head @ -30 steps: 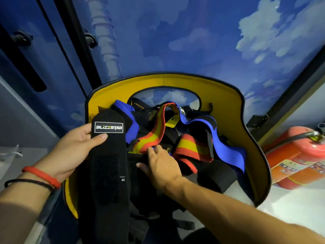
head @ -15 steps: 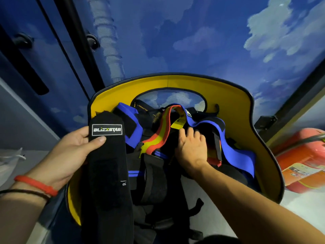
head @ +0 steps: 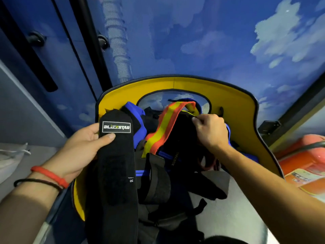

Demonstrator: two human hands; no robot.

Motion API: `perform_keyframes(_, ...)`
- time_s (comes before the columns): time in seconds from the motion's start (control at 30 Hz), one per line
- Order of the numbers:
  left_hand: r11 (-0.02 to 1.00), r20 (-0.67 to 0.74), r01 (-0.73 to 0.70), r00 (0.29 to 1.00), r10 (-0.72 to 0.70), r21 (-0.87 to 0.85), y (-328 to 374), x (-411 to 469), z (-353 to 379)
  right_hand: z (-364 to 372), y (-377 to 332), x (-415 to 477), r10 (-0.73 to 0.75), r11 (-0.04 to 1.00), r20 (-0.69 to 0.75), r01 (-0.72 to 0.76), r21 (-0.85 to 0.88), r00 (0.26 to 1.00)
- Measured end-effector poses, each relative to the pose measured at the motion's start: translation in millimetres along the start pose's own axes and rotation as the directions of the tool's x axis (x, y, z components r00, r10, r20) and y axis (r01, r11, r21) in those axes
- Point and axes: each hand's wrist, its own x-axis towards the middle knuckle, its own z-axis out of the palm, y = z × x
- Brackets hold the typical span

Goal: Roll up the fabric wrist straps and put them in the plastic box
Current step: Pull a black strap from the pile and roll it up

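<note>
- My left hand, 9 o'clock, grips an unrolled black strap.
- My right hand, 1 o'clock, pinches what may be a dark strap in the pile.
- Nothing rolled yet; I see no box.

A single head-worn view looks forward and down, close above the yellow-lined, black-edged curved panel.
</note>
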Motion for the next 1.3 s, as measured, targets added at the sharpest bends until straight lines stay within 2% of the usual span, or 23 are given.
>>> perform_keyframes(0.07, 1.000, 0.018, -0.011, 1.000, 0.011, 0.003, 0.2, -1.4, -2.2, -16.0, -9.2, -0.2, 0.020, 0.977, 0.054, -0.031, 0.210, 0.998)
perform_keyframes(0.13, 1.000, 0.025, -0.022, 0.999, 0.022, -0.004, 0.3, -1.7, -3.4, -24.6, -19.0, -4.1, 0.053, 0.899, 0.148, -0.112, 0.424, 0.988)
perform_keyframes(0.23, 0.999, 0.020, -0.024, 0.999, 0.025, -0.028, 2.3, -1.9, -1.4, -31.4, -30.6, -13.8, 0.021, 0.635, 0.333, -0.270, 0.724, 0.943)
perform_keyframes(0.3, 1.000, -0.001, -0.020, 1.000, 0.020, -0.015, 4.0, -3.1, 1.3, -37.2, -31.9, -19.7, -0.060, 0.434, 0.469, -0.400, 0.807, 0.881)
perform_keyframes(0.37, 1.000, -0.015, -0.014, 1.000, 0.015, 0.018, 5.7, -4.7, 3.7, -41.1, -24.0, -23.9, -0.145, 0.351, 0.592, -0.518, 0.780, 0.792)
perform_keyframes(0.4, 1.000, -0.018, -0.012, 1.000, 0.013, 0.027, 7.1, -5.6, 4.7, -41.0, -16.4, -24.4, -0.155, 0.353, 0.652, -0.575, 0.738, 0.742)
perform_keyframes(0.43, 0.999, -0.023, -0.012, 1.000, 0.013, 0.038, 8.0, -6.3, 5.1, -41.1, -7.9, -23.3, -0.119, 0.417, 0.707, -0.612, 0.673, 0.697)
perform_keyframes(0.47, 0.999, -0.029, -0.009, 1.000, 0.010, 0.048, 8.1, -6.4, 5.0, -42.5, 0.5, -21.5, -0.028, 0.560, 0.745, -0.607, 0.564, 0.666)
perform_keyframes(0.5, 0.998, -0.034, -0.007, 0.999, 0.009, 0.057, 8.2, -6.5, 4.5, -46.1, 9.4, -18.6, 0.082, 0.757, 0.750, -0.531, 0.381, 0.656)
perform_keyframes(0.53, 0.998, -0.033, -0.006, 0.999, 0.008, 0.060, 7.9, -6.1, 4.1, -51.7, 17.0, -15.6, 0.189, 0.909, 0.734, -0.399, 0.119, 0.652)
perform_keyframes(0.57, 0.998, -0.028, -0.005, 1.000, 0.007, 0.064, 7.4, -5.3, 3.6, -55.3, 24.4, -12.8, 0.253, 0.960, 0.721, -0.259, -0.105, 0.645)
perform_keyframes(0.63, 0.998, -0.028, -0.001, 1.000, 0.003, 0.063, 6.7, -4.1, 3.9, -59.9, 33.3, -11.1, 0.344, 0.933, 0.701, -0.141, -0.332, 0.625)
perform_keyframes(0.73, 0.998, -0.034, 0.009, 0.999, -0.007, 0.058, 6.6, -3.1, 7.2, -60.1, 33.7, -10.7, 0.438, 0.876, 0.612, -0.160, -0.454, 0.659)
perform_keyframes(0.8, 0.998, -0.030, 0.016, 0.999, -0.014, 0.061, 6.9, -2.4, 10.5, -61.9, 26.5, -12.2, 0.389, 0.838, 0.533, -0.048, -0.543, 0.751)
perform_keyframes(0.87, 0.998, -0.020, 0.016, 1.000, -0.015, 0.065, 7.5, -2.0, 13.8, -64.9, 12.3, -16.9, 0.254, 0.797, 0.432, 0.066, -0.600, 0.865)
perform_keyframes(0.9, 0.998, -0.022, 0.015, 1.000, -0.013, 0.064, 8.1, -2.2, 15.6, -64.4, 4.5, -18.8, 0.166, 0.790, 0.385, 0.111, -0.603, 0.908)
perform_keyframes(0.97, 0.998, -0.024, 0.014, 1.000, -0.013, 0.064, 10.3, -3.2, 19.7, -55.4, -13.0, -23.6, 0.011, 0.818, 0.334, 0.183, -0.545, 0.943)
perform_keyframes(1.07, 0.997, -0.010, 0.026, 1.000, -0.026, 0.073, 11.4, -3.5, 24.8, -23.0, -27.9, -31.8, -0.063, 0.902, 0.396, 0.223, -0.371, 0.916)
perform_keyframes(1.17, 0.996, 0.000, 0.031, 1.000, -0.031, 0.078, 11.4, -3.3, 28.7, 2.0, -23.1, -33.2, -0.017, 0.978, 0.457, 0.109, -0.176, 0.889)
perform_keyframes(1.23, 0.996, 0.005, 0.035, 0.999, -0.035, 0.087, 12.7, -2.7, 29.9, 1.7, -21.2, -25.9, -0.058, 0.997, 0.439, 0.077, -0.025, 0.897)
perform_keyframes(1.3, 0.995, 0.002, 0.040, 0.999, -0.041, 0.088, 13.7, -1.9, 28.6, -11.8, -26.6, -19.6, -0.102, 0.971, 0.432, -0.006, 0.241, 0.896)
